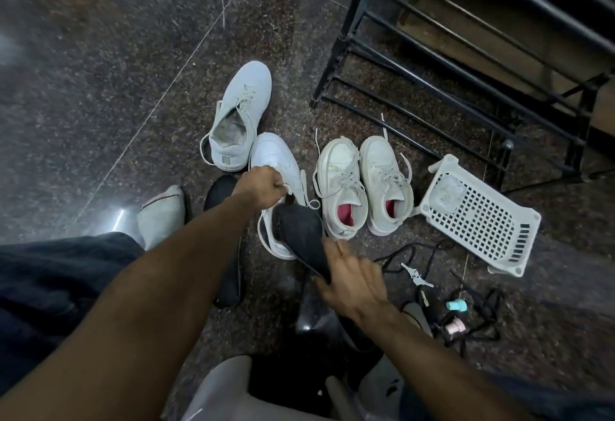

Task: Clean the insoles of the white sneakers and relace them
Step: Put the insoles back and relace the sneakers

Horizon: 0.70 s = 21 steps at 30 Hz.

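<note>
— Gripping what, up there with your left hand [263,184]?

— The lace or tongue of the white sneaker [279,167], I think; my fingers [278,186] are curled tight on it, but the blur hides exactly which. The shoe stands on the floor [100,71], toe pointing away from me.

— And the right hand [352,277]?

— It holds the black insole [303,234]. The thumb is under its near end, the other fingers lie loosely spread over the top. The far end of the insole sits in the sneaker's opening.

— Anything else from the head camera?

— A second black insole [229,274] lies on the floor beside my left forearm. Another white sneaker [238,114] stands just beyond the one I hold. To the right is a pair of pale sneakers [362,184] with pink linings, then a white plastic basket [482,217] tipped on its side. A black shoe rack [449,54] stands behind. Black laces [409,254] lie near my right wrist.
</note>
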Tool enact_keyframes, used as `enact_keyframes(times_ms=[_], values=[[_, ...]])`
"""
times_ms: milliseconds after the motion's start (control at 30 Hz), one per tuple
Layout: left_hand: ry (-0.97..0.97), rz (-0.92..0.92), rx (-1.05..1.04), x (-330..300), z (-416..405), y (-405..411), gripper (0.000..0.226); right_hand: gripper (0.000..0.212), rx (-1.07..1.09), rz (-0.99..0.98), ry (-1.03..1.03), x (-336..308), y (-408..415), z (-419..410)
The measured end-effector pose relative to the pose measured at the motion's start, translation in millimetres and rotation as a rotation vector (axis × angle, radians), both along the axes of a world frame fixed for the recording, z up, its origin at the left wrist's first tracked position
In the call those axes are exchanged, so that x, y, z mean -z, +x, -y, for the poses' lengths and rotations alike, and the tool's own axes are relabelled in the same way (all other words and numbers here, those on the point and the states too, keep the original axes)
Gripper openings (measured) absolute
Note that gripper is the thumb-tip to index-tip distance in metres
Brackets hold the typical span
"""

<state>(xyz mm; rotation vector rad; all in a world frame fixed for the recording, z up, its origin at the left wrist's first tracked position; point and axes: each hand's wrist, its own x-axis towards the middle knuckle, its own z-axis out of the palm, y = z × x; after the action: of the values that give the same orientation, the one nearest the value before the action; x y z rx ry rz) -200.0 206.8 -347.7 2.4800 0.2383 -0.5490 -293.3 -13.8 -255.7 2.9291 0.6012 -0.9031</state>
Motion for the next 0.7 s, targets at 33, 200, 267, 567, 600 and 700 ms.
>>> enact_keyframes(times_ms=[33,200,267,567,600,700], values=[[-0.002,-0.011,-0.012,-1,1,-1,0.019,0.061,0.009,-0.003,-0.003,-2,0,-7],[-0.045,-0.038,-0.066,3,3,-6,0.021,0.044,0.143,-0.020,0.085,6,6,-45],[-0.062,-0.039,-0.079,4,3,-7,0.022,0.043,0.209,-0.015,0.114,20,12,-57],[-0.029,-0.034,-0.065,3,6,-5,0.021,0.077,0.377,0.028,0.178,47,22,-64],[-0.029,-0.035,-0.069,4,6,-5,0.020,0.085,0.381,0.011,0.186,44,14,-59],[-0.035,-0.039,-0.080,4,6,-6,0.018,0.090,0.421,-0.056,0.261,42,-14,-41]])
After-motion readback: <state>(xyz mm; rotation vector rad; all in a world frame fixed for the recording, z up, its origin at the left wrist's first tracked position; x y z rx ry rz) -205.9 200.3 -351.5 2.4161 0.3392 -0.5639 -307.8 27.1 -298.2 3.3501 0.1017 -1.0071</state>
